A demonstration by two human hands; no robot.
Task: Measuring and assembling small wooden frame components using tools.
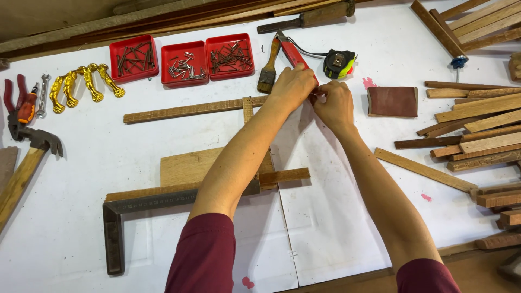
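Wood: a long narrow brown wooden strip [184, 110] lies flat across the white paper-covered bench [336, 217], its right end reaching under the hands.
Left hand: the left hand [293, 87] is curled over that end, fingers drawn together and pressing down near a red-handled tool [293, 51] that lies just behind it.
Right hand: the right hand [334, 106] meets it fingertip to fingertip, pinched closed on something too small to make out, possibly a nail.
Handling: the strip looks light and stiff, dry rather than slippery, and thin enough to split near its ends; it is best taken at the middle or pinned flat from above.
Joined pieces: a short upright strip [248, 108] crosses it, running toward a flat pale wooden board [184, 165] and a dark metal try square [116, 217].
Far edge: three shallow red plastic trays of nails [182, 59], a small paintbrush [268, 68] and a black-and-yellow tape measure [339, 63].
Left edge: a wooden-handled hammer [24, 168] and gold-coloured ornate furniture legs [87, 84].
Right edge: a loose stack of cut wooden slats [477, 125] and a brown sanding block [392, 101].
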